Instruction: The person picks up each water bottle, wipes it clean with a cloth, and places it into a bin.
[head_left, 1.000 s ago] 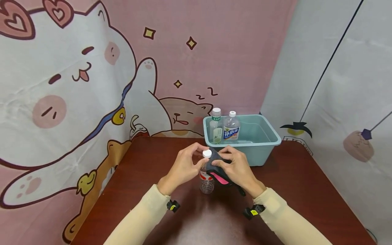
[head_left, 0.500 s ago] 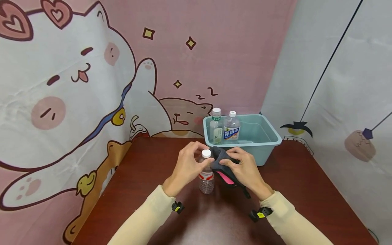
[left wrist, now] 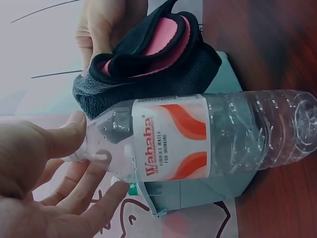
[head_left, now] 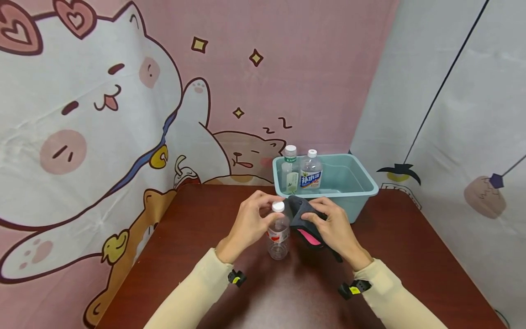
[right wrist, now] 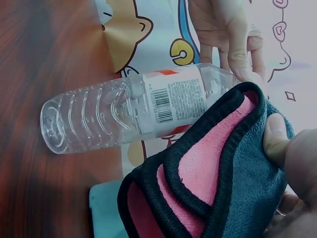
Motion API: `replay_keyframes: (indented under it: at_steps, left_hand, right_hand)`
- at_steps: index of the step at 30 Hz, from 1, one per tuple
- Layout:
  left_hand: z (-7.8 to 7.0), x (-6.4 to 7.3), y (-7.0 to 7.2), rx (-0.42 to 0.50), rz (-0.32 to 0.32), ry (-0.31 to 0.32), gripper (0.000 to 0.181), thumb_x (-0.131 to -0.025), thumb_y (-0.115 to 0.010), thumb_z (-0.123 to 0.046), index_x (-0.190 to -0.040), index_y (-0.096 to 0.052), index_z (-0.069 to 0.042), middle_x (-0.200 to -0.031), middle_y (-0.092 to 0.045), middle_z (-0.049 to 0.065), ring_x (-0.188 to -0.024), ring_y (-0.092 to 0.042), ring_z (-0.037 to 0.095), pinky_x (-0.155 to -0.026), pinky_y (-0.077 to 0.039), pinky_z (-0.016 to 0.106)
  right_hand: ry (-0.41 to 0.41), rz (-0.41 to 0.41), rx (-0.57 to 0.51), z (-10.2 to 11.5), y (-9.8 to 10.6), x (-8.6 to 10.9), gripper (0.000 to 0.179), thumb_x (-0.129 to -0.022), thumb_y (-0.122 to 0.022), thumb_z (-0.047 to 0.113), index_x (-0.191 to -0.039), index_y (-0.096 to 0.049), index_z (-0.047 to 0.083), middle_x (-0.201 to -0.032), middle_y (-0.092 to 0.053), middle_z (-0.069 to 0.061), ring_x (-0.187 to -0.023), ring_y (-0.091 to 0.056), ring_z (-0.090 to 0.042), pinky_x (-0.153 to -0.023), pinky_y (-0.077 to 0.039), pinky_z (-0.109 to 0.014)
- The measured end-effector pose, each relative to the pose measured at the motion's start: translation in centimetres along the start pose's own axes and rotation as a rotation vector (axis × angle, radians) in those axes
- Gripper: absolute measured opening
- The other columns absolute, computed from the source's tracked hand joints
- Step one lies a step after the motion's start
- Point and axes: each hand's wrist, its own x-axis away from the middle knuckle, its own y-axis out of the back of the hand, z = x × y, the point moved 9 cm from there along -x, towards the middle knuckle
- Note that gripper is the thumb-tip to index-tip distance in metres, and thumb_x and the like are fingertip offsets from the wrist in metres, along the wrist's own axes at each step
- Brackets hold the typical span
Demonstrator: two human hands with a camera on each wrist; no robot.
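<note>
My left hand [head_left: 251, 223] pinches a clear plastic water bottle [head_left: 278, 249] by its neck, just below the white cap [head_left: 278, 207]. The bottle is upright, and its red-and-white label [left wrist: 171, 139] faces the left wrist camera. Whether its base touches the table I cannot tell. In my right hand [head_left: 336, 227] is a folded cleaning cloth [head_left: 302, 214], dark grey outside and pink inside with black edging. Thumb and fingers grip the cloth [right wrist: 257, 158] close beside the bottle's upper right side. In the right wrist view the cloth covers part of the bottle's shoulder.
Behind the hands, a pale blue-green plastic tub [head_left: 351, 205] stands on the brown table [head_left: 205, 214]. Inside it, at the left, are a green-labelled bottle [head_left: 291, 171] and a blue-labelled bottle [head_left: 311, 173]. A cartoon-printed cloth [head_left: 246, 91] hangs behind the table.
My right hand has moved to the right with the cloth, away from the bottle's cap. The bottle has turned a little, so its label shows a different side.
</note>
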Motion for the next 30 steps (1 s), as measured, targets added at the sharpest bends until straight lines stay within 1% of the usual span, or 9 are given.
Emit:
replay_keyframes:
  at_steps: [4, 7, 12, 14, 17, 20, 22, 25, 30]
  left_hand:
    - [0.0, -0.1, -0.3, 0.015, 0.030, -0.002, 0.047, -0.094, -0.096, -0.005, -0.140, -0.084, -0.007, -0.121, -0.075, 0.011, -0.114, -0.082, 0.027, -0.105, -0.072, 0.045]
    - [0.1, -0.2, -0.5, 0.025, 0.047, 0.003, 0.048, -0.096, -0.094, -0.003, -0.143, -0.081, -0.009, -0.128, -0.080, 0.010, -0.118, -0.082, 0.027, -0.108, -0.071, 0.046]
    - [0.4, -0.3, -0.5, -0.002, 0.045, 0.028, 0.044, -0.097, -0.093, -0.006, -0.138, -0.078, -0.016, -0.134, -0.086, 0.005, -0.122, -0.085, 0.026, -0.107, -0.071, 0.045]
    - [0.4, -0.3, -0.5, -0.006, 0.043, 0.024, 0.041, -0.097, -0.093, -0.007, -0.135, -0.079, -0.015, -0.133, -0.087, 0.006, -0.120, -0.086, 0.027, -0.105, -0.072, 0.046]
    - [0.1, -0.4, -0.5, -0.012, 0.039, -0.008, 0.038, -0.098, -0.092, -0.006, -0.133, -0.080, -0.013, -0.132, -0.087, 0.007, -0.118, -0.087, 0.029, -0.103, -0.073, 0.045]
    - [-0.2, -0.5, -0.3, -0.025, 0.030, -0.041, 0.037, -0.097, -0.093, -0.004, -0.131, -0.082, -0.011, -0.131, -0.087, 0.009, -0.116, -0.088, 0.030, -0.102, -0.073, 0.044]
    - [-0.2, -0.5, -0.3, -0.024, 0.028, -0.047, 0.037, -0.096, -0.093, -0.004, -0.130, -0.082, -0.011, -0.130, -0.087, 0.008, -0.115, -0.088, 0.030, -0.101, -0.073, 0.044]
    - [-0.1, -0.7, -0.3, -0.012, 0.038, -0.045, 0.037, -0.095, -0.094, -0.004, -0.130, -0.082, -0.011, -0.130, -0.087, 0.008, -0.114, -0.089, 0.029, -0.100, -0.073, 0.045]
    - [-0.2, -0.9, -0.4, -0.031, 0.050, -0.037, 0.036, -0.096, -0.093, -0.005, -0.130, -0.082, -0.012, -0.129, -0.087, 0.007, -0.113, -0.088, 0.027, -0.100, -0.073, 0.043]
  right_hand:
    - [-0.003, 0.013, 0.010, -0.1, 0.0, -0.1, 0.027, -0.103, -0.090, 0.019, -0.129, -0.090, 0.012, -0.124, -0.082, -0.004, -0.116, -0.076, -0.026, -0.091, -0.060, -0.026]
    - [-0.004, 0.025, 0.023, -0.2, -0.1, -0.2, 0.029, -0.107, -0.086, 0.019, -0.134, -0.088, 0.010, -0.127, -0.082, -0.005, -0.119, -0.077, -0.028, -0.093, -0.062, -0.029]
    - [0.012, 0.035, 0.031, 0.4, -0.6, -0.6, 0.029, -0.109, -0.083, 0.018, -0.136, -0.087, 0.008, -0.128, -0.082, -0.006, -0.122, -0.079, -0.029, -0.097, -0.065, -0.034]
    - [0.021, 0.039, 0.013, 0.8, -0.9, -0.8, 0.032, -0.108, -0.084, 0.018, -0.138, -0.086, 0.010, -0.129, -0.083, -0.006, -0.121, -0.079, -0.029, -0.095, -0.065, -0.033]
    - [0.045, 0.054, 0.007, 1.5, -1.8, -0.8, 0.036, -0.106, -0.087, 0.021, -0.141, -0.085, 0.011, -0.129, -0.082, -0.005, -0.119, -0.079, -0.027, -0.093, -0.066, -0.032]
    - [0.090, 0.067, 0.022, 2.1, -2.7, -0.7, 0.038, -0.104, -0.089, 0.019, -0.140, -0.085, 0.007, -0.128, -0.081, -0.006, -0.115, -0.079, -0.027, -0.092, -0.068, -0.036]
    - [0.122, 0.065, 0.043, 2.2, -3.0, -0.6, 0.036, -0.102, -0.090, 0.016, -0.135, -0.086, 0.003, -0.126, -0.080, -0.009, -0.113, -0.079, -0.028, -0.092, -0.069, -0.041]
    - [0.138, 0.065, 0.058, 2.0, -3.1, -0.4, 0.035, -0.098, -0.092, 0.010, -0.131, -0.087, 0.000, -0.123, -0.079, -0.011, -0.110, -0.079, -0.029, -0.089, -0.068, -0.043]
    - [0.120, 0.101, 0.070, 0.7, -3.2, 0.4, 0.035, -0.095, -0.094, 0.010, -0.129, -0.088, 0.000, -0.118, -0.080, -0.008, -0.107, -0.079, -0.026, -0.085, -0.066, -0.037]
